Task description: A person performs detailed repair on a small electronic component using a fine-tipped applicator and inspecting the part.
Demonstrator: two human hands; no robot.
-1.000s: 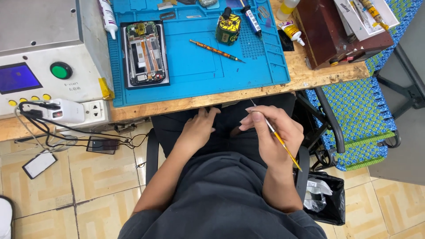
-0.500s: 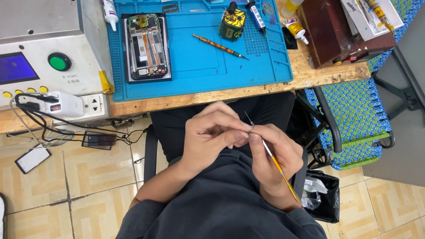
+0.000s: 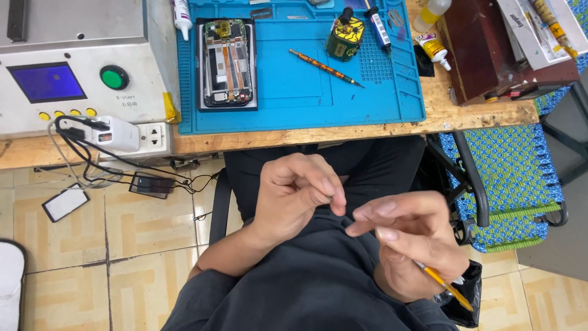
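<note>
My right hand (image 3: 411, 242) is over my lap, gripping a thin orange-handled tool (image 3: 446, 285) whose handle sticks out toward the lower right. My left hand (image 3: 296, 195) is raised beside it, fingertips pinched together near the tool's tip; whether something tiny sits between them cannot be told. Both hands hover above my dark shirt and trousers. On the wooden bench ahead lies a blue work mat (image 3: 306, 92) with an opened phone (image 3: 226, 61) showing its inner parts, and a second orange tool (image 3: 324, 67).
A grey machine (image 3: 73, 67) with a blue screen and green button stands at the left, a white adapter (image 3: 116, 133) plugged into its socket. A small yellow-green bottle (image 3: 344, 38), glue bottles and a brown box (image 3: 490, 49) crowd the bench. A blue woven chair (image 3: 508, 178) is at right.
Both hands have risen from my lap and come together; the left fingers now pinch near the tool's tip. The view has shifted slightly downward.
</note>
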